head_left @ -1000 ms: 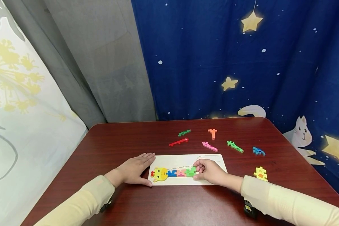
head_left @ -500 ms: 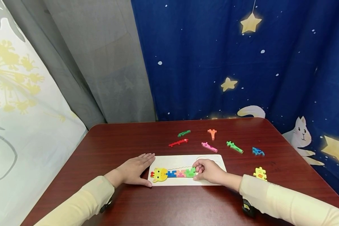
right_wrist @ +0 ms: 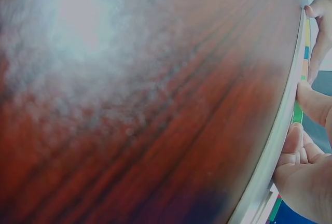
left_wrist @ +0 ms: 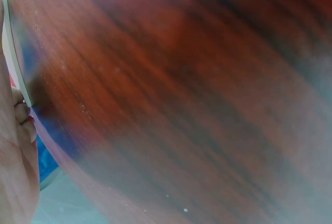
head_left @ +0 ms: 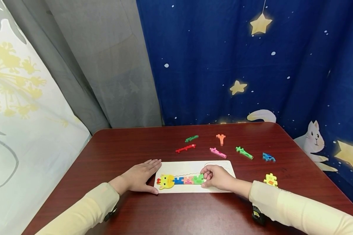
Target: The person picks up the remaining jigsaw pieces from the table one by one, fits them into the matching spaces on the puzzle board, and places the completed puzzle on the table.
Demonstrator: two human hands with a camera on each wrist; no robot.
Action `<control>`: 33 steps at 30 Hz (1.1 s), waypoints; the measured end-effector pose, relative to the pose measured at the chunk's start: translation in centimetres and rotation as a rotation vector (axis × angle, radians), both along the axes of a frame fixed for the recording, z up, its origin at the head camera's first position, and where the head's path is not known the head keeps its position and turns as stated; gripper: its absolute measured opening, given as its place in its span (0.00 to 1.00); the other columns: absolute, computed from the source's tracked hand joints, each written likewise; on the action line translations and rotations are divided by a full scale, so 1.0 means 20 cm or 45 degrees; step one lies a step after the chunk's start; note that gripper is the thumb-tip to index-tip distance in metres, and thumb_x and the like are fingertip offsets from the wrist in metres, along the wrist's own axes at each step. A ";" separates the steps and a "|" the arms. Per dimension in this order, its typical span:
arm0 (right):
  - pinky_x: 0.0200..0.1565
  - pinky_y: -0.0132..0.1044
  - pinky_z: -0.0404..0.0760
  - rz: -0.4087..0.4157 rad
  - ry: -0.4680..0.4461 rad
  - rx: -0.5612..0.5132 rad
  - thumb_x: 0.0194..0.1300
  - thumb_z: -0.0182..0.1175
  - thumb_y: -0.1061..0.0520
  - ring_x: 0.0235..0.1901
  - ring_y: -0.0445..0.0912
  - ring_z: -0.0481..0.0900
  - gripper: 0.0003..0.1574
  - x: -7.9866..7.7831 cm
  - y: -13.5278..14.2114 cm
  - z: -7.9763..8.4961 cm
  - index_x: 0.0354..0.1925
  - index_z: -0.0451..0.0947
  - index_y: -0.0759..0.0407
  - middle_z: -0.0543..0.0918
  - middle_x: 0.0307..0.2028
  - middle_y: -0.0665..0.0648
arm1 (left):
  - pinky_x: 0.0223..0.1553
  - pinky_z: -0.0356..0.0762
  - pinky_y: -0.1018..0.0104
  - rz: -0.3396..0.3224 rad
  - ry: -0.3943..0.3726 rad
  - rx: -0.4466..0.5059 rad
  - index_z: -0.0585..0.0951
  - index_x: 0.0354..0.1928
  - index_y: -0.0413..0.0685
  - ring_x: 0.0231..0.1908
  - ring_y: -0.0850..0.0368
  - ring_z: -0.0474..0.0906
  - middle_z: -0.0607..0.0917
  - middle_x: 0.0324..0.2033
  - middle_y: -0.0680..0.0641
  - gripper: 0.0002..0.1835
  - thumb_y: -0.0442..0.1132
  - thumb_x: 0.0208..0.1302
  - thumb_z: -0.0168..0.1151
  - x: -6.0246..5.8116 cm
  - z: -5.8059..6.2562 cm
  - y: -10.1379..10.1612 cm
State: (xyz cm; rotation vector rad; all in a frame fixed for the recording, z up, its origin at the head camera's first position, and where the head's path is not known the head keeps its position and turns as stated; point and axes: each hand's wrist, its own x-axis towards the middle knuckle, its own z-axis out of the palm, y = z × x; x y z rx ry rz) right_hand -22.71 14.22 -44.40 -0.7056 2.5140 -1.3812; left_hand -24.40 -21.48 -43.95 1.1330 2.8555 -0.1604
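Note:
A pale wooden puzzle board [head_left: 179, 166] lies on the table. On it, a yellow giraffe head [head_left: 166, 181] joins a row of a blue piece [head_left: 178, 180], a pink piece [head_left: 188, 180] and a green puzzle piece [head_left: 198, 179]. My right hand [head_left: 219, 178] pinches the right end of the green piece between thumb and fingers. In the right wrist view, green [right_wrist: 297, 114] shows between the thumb and fingers. With fingers extended, my left hand [head_left: 142, 176] rests at the board's left edge. Only part of that hand [left_wrist: 18, 167] appears in the left wrist view.
Behind the board lie loose pieces: dark green [head_left: 192, 138], red [head_left: 186, 148], orange [head_left: 221, 139], pink [head_left: 218, 152] and light green [head_left: 244, 152]. A blue piece [head_left: 269, 157] and a yellow piece [head_left: 271, 180] lie to the right, the yellow one beside my right sleeve.

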 end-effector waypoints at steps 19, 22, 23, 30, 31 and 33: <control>0.30 0.28 0.74 0.008 -0.007 0.004 0.44 0.77 0.66 0.28 0.42 0.72 0.24 -0.01 0.00 0.01 0.40 0.78 0.68 0.76 0.28 0.54 | 0.70 0.50 0.59 -0.008 0.002 -0.009 0.54 0.76 0.45 0.73 0.53 0.48 0.53 0.75 0.47 0.63 0.85 0.49 0.38 -0.01 -0.01 0.00; 0.30 0.28 0.74 0.006 -0.010 0.001 0.44 0.77 0.66 0.28 0.42 0.72 0.24 -0.01 0.00 0.00 0.40 0.78 0.68 0.76 0.28 0.54 | 0.71 0.49 0.59 -0.009 0.000 -0.010 0.54 0.76 0.45 0.73 0.53 0.48 0.53 0.75 0.47 0.63 0.85 0.49 0.38 -0.01 -0.01 0.00; 0.30 0.28 0.74 0.005 -0.013 0.000 0.44 0.77 0.66 0.28 0.42 0.72 0.24 -0.01 0.00 0.01 0.40 0.78 0.68 0.76 0.28 0.54 | 0.70 0.49 0.59 -0.008 -0.001 -0.010 0.54 0.76 0.45 0.73 0.53 0.48 0.53 0.75 0.47 0.63 0.85 0.49 0.38 -0.01 -0.01 0.00; 0.30 0.27 0.74 0.000 -0.030 -0.041 0.44 0.77 0.67 0.29 0.43 0.72 0.24 -0.01 0.00 0.02 0.40 0.78 0.69 0.77 0.28 0.56 | 0.70 0.50 0.58 -0.009 0.010 -0.012 0.54 0.76 0.46 0.73 0.53 0.48 0.53 0.75 0.47 0.63 0.85 0.49 0.38 -0.01 -0.01 0.00; 0.30 0.27 0.74 0.000 -0.032 -0.044 0.44 0.77 0.67 0.29 0.43 0.72 0.24 -0.01 0.00 0.02 0.40 0.78 0.69 0.77 0.28 0.56 | 0.70 0.50 0.58 -0.009 0.013 -0.012 0.54 0.76 0.46 0.73 0.53 0.48 0.53 0.75 0.47 0.63 0.85 0.49 0.38 -0.01 -0.01 0.00; 0.30 0.27 0.74 0.000 -0.030 -0.041 0.45 0.77 0.67 0.28 0.43 0.73 0.24 -0.01 0.01 0.02 0.40 0.78 0.69 0.78 0.28 0.56 | 0.70 0.50 0.58 -0.008 0.018 -0.013 0.54 0.76 0.46 0.73 0.53 0.48 0.53 0.75 0.47 0.63 0.85 0.49 0.38 -0.01 -0.01 0.00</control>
